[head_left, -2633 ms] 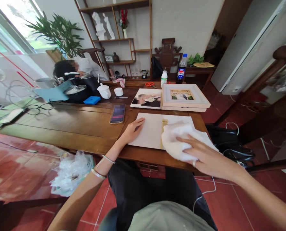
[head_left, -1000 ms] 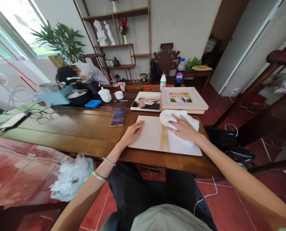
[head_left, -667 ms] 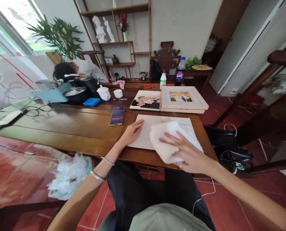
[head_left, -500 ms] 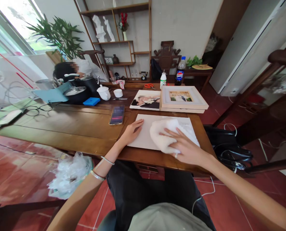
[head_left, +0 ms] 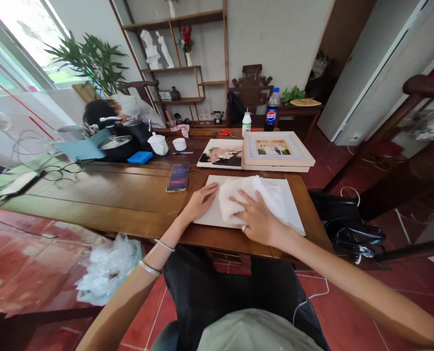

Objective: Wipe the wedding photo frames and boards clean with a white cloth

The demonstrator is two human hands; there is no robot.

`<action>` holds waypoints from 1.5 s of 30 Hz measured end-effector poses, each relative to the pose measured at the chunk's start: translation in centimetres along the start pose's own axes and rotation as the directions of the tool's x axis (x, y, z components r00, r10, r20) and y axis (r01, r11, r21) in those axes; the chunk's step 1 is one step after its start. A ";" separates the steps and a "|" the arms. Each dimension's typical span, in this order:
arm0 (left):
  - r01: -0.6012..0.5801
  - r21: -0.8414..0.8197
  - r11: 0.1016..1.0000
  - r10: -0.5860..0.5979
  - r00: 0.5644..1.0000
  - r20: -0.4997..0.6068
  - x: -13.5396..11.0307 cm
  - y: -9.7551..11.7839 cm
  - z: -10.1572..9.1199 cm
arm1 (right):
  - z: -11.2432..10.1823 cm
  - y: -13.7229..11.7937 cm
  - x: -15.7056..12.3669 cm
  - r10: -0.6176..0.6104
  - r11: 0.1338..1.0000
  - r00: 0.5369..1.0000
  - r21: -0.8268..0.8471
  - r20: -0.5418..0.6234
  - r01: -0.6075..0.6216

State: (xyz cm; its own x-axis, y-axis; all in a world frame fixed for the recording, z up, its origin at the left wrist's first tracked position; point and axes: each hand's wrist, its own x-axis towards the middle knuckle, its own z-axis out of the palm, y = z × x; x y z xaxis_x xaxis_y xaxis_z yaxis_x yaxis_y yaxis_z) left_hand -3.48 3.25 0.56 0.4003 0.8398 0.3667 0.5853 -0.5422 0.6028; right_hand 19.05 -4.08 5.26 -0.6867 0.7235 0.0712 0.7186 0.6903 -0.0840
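A white board [head_left: 293, 208] lies flat near the front edge of the wooden table [head_left: 103, 192]. My right hand [head_left: 258, 219] presses a crumpled white cloth [head_left: 239, 197] down on the board's middle, fingers spread over it. The board's left edge sits under my left hand [head_left: 199, 200], which rests there with loosely curled fingers and holds nothing. A phone [head_left: 178, 176] is just left of the board.
Behind the board are a white picture frame [head_left: 277, 151] and a printed photo [head_left: 222, 153]. Farther back stand a glue bottle [head_left: 246, 124], a cola bottle [head_left: 271, 117], scissors [head_left: 226, 131], a teapot [head_left: 159, 144]. Another person [head_left: 103, 111] sits far left. A black bag [head_left: 348, 224] lies right; a plastic bag [head_left: 107, 265] is on the floor.
My right hand has slid the cloth back and forth over the board, now leftward to its middle. My left hand has stayed on the board's left edge.
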 end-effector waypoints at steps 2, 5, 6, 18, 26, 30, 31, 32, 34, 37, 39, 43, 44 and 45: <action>-0.009 -0.012 1.000 0.009 1.000 0.005 0.0 -0.2 0.0 | -0.1 -1.9 -1.2 -0.097 0.995 0.994 -0.005 0.046 0.097; -0.028 -0.036 0.999 0.028 1.000 0.011 0.0 -0.4 0.0 | -0.2 -2.7 -1.8 -0.209 0.978 0.974 0.010 0.085 0.209; -0.031 -0.040 0.999 0.032 0.999 0.014 0.0 -0.4 0.0 | -0.2 -2.3 -1.6 -0.223 0.975 0.971 0.020 0.080 0.223; -0.029 -0.041 0.999 0.029 1.000 -0.005 0.2 0.1 -0.1 | 0.6 0.6 5.2 0.163 0.982 0.982 -0.078 -0.094 -0.170; -0.019 -0.070 0.997 0.019 1.000 0.012 0.0 -0.5 -0.1 | -1.2 -5.4 -0.1 -0.112 0.994 0.994 0.016 -0.008 0.112; -0.019 -0.064 0.998 0.018 1.000 -0.008 0.1 -0.3 0.0 | -1.5 -2.5 1.0 -0.054 0.996 0.996 0.066 -0.073 0.059; -0.023 -0.056 0.998 0.022 1.000 -0.009 0.1 -0.3 0.1 | -1.5 -1.4 1.8 -0.015 0.997 0.996 0.068 -0.087 0.021; -0.023 -0.045 0.999 0.022 1.000 -0.012 0.1 -0.2 0.1 | -1.5 -0.2 2.7 0.033 0.997 0.995 0.071 -0.099 -0.026; -0.012 -0.021 1.000 0.012 1.000 -0.019 0.1 -0.1 0.1 | -1.6 1.9 4.6 0.141 0.987 0.985 0.097 -0.099 -0.132; 0.004 -0.002 1.000 -0.004 1.000 -0.028 0.1 0.0 0.1 | -1.9 3.6 7.4 0.258 0.954 0.964 0.174 -0.061 -0.244; 0.003 0.007 1.000 -0.003 1.000 -0.031 0.1 -0.1 0.1 | -2.1 3.7 9.2 0.280 0.938 0.959 0.221 -0.034 -0.266; -0.005 0.013 1.000 0.005 0.999 -0.040 0.1 -0.2 0.1 | -2.0 3.1 12.3 0.312 0.919 0.950 0.257 -0.012 -0.298; -0.008 0.010 1.000 0.009 0.999 -0.039 0.1 -0.2 0.1 | -1.9 3.0 12.8 0.317 0.917 0.948 0.260 -0.013 -0.302; -0.012 0.006 1.000 0.012 0.999 -0.037 0.1 -0.2 0.0 | -1.9 3.1 13.1 0.316 0.917 0.949 0.262 -0.017 -0.301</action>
State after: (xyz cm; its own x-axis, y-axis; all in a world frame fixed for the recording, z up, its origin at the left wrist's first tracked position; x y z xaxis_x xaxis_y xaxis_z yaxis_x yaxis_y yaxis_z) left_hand -3.52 3.42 0.45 0.3805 0.8337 0.4001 0.5851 -0.5521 0.5940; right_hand 12.44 7.55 7.80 -0.4223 0.9046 0.0576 0.8369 0.4135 -0.3587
